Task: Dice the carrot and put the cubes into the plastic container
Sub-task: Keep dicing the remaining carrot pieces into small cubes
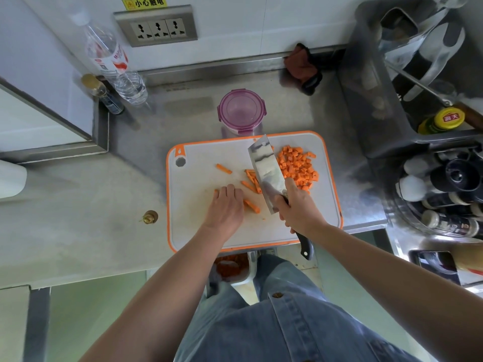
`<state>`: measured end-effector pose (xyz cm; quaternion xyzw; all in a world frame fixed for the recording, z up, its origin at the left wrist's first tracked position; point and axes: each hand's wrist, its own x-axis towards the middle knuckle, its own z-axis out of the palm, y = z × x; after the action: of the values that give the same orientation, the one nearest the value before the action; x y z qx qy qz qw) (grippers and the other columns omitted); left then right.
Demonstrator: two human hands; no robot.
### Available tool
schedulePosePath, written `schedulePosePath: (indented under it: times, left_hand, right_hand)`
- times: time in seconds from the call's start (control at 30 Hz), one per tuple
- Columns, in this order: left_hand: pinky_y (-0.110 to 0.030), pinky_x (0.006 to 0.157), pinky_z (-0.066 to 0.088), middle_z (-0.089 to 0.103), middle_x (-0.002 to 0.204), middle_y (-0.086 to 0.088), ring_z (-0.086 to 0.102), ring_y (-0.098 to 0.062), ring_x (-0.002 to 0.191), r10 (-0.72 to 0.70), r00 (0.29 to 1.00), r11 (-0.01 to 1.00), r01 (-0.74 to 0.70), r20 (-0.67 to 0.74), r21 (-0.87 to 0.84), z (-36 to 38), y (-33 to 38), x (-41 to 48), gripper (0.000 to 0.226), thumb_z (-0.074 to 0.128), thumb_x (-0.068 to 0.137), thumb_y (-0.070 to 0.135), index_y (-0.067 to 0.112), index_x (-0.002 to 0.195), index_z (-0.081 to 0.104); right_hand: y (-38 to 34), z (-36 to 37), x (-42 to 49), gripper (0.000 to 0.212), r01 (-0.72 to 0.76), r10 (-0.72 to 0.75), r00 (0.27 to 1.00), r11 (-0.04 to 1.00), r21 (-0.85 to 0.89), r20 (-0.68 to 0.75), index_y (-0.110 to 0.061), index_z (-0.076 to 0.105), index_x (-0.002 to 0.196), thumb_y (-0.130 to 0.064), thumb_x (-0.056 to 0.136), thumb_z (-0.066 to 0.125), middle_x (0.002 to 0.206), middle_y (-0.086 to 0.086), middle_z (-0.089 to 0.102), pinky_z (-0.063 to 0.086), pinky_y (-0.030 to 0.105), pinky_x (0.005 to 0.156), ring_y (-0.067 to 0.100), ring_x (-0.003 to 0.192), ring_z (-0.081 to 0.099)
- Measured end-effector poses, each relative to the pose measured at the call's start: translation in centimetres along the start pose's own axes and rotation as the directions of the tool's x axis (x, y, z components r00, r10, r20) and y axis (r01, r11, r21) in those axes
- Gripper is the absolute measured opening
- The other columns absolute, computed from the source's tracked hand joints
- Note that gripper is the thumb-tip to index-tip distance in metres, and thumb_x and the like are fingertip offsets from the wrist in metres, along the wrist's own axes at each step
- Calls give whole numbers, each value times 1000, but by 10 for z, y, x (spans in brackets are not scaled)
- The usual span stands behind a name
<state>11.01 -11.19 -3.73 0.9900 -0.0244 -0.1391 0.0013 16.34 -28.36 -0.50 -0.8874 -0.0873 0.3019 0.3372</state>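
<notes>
1. While I stand at the steel counter (104,205), my left hand (226,205) lies palm down on the near middle of the white cutting board (198,231), which has an orange rim.
2. Its fingers are bent over some carrot sticks (252,206) and hold them down. Orange ends poke out on both sides of this hand.
3. My right hand (298,207) is wrapped tight around the black handle of the big knife (264,165), and one finger reaches up onto the blade.
4. I see the shiny flat side of the blade because it is tilted. Its end points to the far side of the board.
5. A small bunch of loose sticks (251,178) lies just left of the blade, partly tucked under it. One lone stick (224,169) lies a bit further left.
6. On the right of the blade, at the far right of the board, sits a heap of carrot cubes (298,165).
7. Just past the far edge of the board, the plastic container (241,111) stands on the counter with its purple lid on top.
8. At the far left, a water bottle (115,64) leans by the wall, with a small bottle (104,94) just beside it.
9. A red cloth (302,65) lies at the far right of the counter, against the wall.
10. Down by my legs, a bin (231,266) holds orange scraps.
</notes>
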Motion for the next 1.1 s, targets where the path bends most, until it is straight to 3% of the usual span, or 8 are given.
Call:
schedulePosePath:
  times: [0.13, 0.37, 0.5, 0.6, 0.7, 0.87, 1.0, 1.1]
  left_hand:
    - [-32, 79, 44, 57, 100, -10, 56, -24, 87, 8, 1000, 1000, -8, -26, 3, 2, -2, 1, 25, 39, 87, 2, 5, 106, 55]
    - [-39, 99, 37, 49, 118, -14, 50, -28, 107, -39, 998, 998, 36, 52, 46, 2, 6, 4, 26, 33, 97, 3, 3, 122, 41]
    - [-32, 94, 39, 50, 119, -12, 50, -24, 106, -119, 993, 983, 117, -6, -140, 2, 5, 8, 24, 35, 99, 5, 4, 122, 42]
    - [-30, 93, 40, 50, 118, -12, 51, -24, 107, -203, 975, 896, 149, -87, -417, -1, -2, 8, 23, 44, 99, 10, 3, 120, 46]
    - [-30, 88, 42, 52, 113, -15, 53, -27, 103, -308, 944, 799, 188, -121, -571, -5, -12, 5, 22, 47, 96, 6, 0, 117, 48]
    - [-38, 79, 43, 55, 108, -20, 56, -36, 98, -470, 880, 712, 334, -67, -617, 0, -39, -11, 20, 46, 97, 8, -4, 113, 48]
    - [-44, 70, 43, 59, 103, -21, 58, -41, 93, -632, 775, 598, 489, 2, -635, 7, -57, -27, 15, 41, 97, 8, -2, 107, 47]
    - [-37, 67, 36, 58, 105, -19, 58, -40, 95, -669, 742, 565, 540, 36, -624, 12, -63, -35, 15, 41, 97, 9, 0, 109, 46]
  right_hand:
    - [2, -1, 1, 11, -20, 20, 1000, 1000, 18, -7, -20, 35, 107, -28, 103, 40, 77, 10, 62, 48, 24, 36, 19, 55, 58]
    - [0, -3, -1, 14, -29, 29, 1000, 1000, 9, -2, -19, 33, 114, -22, 102, 39, 77, 9, 60, 44, 21, 36, 17, 54, 55]
    - [2, -3, 0, 10, -37, 37, 999, 999, 23, -11, -19, 33, 109, -22, 102, 41, 78, 10, 59, 44, 20, 36, 16, 54, 54]
    - [1, -5, 0, 10, -39, 40, 999, 998, 41, -19, -21, 32, 108, -22, 102, 41, 78, 9, 58, 43, 19, 37, 15, 55, 54]
    - [-4, -4, 1, 12, -20, 21, 1000, 998, 54, -18, -21, 33, 111, -21, 102, 41, 77, 9, 60, 45, 21, 38, 16, 55, 55]
    - [-23, 10, 2, 11, 48, -50, 998, 997, 56, 35, -19, 35, 110, -19, 99, 39, 77, 16, 62, 49, 30, 38, 22, 53, 57]
    - [-36, 36, -2, 29, 195, -189, 974, 980, -33, 128, -15, 34, 127, -16, 98, 39, 76, 15, 61, 46, 35, 45, 18, 53, 52]
    - [-39, 57, -7, 14, 249, -226, 951, 964, -90, 213, -11, 37, 112, -16, 99, 39, 71, 12, 52, 40, 36, 46, 17, 50, 46]
